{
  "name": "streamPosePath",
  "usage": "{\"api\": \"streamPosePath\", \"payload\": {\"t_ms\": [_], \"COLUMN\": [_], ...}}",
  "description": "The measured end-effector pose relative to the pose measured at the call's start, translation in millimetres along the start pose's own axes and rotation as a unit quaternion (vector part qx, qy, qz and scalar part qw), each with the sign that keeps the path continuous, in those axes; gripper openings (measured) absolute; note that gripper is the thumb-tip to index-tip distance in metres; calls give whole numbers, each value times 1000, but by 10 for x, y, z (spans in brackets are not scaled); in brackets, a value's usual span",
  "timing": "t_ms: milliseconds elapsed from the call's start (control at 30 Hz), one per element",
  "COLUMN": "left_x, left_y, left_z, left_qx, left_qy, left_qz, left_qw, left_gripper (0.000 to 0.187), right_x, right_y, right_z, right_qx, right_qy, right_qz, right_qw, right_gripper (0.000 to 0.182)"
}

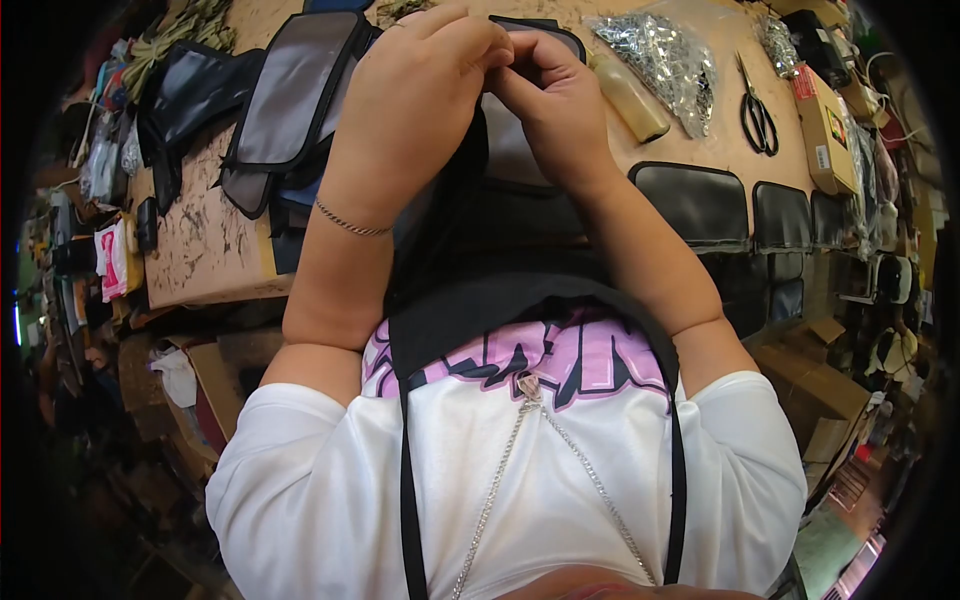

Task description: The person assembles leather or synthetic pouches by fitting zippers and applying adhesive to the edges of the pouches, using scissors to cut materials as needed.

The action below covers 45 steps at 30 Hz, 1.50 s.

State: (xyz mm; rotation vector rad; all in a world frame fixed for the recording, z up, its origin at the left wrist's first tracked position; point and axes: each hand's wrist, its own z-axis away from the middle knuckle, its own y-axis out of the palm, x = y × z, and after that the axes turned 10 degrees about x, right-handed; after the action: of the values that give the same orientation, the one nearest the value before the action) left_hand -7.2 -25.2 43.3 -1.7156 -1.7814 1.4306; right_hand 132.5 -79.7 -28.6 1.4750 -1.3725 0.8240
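Observation:
My left hand (pixel 430 70) and my right hand (pixel 555 100) meet at the top of the view, their fingertips pressed together. Both are closed in a pinch; whatever lies between the fingers is too small or hidden to make out. Beneath and behind them is a grey panel with black edging (pixel 515 140), partly covered by my hands. Left of my left hand, more grey black-edged pieces (pixel 300 85) lie stacked on the worktable (pixel 215 255). A bottle with yellowish contents (pixel 630 100) lies just right of my right hand.
A plastic bag of shiny metal pieces (pixel 665 65) and black-handled scissors (pixel 757 115) lie at the right. Black edged panels (pixel 690 205) line the table's near edge, with a cardboard box (pixel 825 130) beyond. Black sheet material (pixel 200 95) is at the left.

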Motion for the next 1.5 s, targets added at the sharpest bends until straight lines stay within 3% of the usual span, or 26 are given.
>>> {"api": "streamPosePath", "payload": {"t_ms": [133,233,367,567,800,1067,1200,1300,1400,1500], "left_x": [-26,34,-86,-76,2,111,75,-109,-108,327], "left_y": [-53,-91,-231,-204,-126,38,21,-188,-267,-81], "left_z": [21,28,28,-1,55,59,35,-3,27,171], "left_qx": [-45,-87,9,43,46,-22,-23,-1,-5,7], "left_qy": [-43,-39,-31,-10,-29,-10,-14,-61,-91,-109], "left_qz": [107,56,49,-13,-28,-14,16,69,66,249], "left_qw": [992,994,998,999,998,1000,1000,996,994,962], "left_gripper": [8,9,6,3,5,6,5,6,5,21], "right_x": [77,84,22,2,93,-9,-126,-99,34,-40], "right_y": [30,1,13,12,81,93,140,113,188,152], "right_z": [-25,-37,-35,-55,-55,-88,-110,-79,-105,-102], "right_qx": [-10,-9,-17,20,36,25,8,43,9,1], "right_qy": [3,14,-2,19,25,26,-30,54,-12,-39], "right_qz": [-16,-2,-45,-45,18,-42,-107,-111,-100,-5], "right_qw": [1000,1000,999,999,999,998,994,991,995,999], "right_gripper": [20,23,22,23,22,17,17,16,17,20]}}
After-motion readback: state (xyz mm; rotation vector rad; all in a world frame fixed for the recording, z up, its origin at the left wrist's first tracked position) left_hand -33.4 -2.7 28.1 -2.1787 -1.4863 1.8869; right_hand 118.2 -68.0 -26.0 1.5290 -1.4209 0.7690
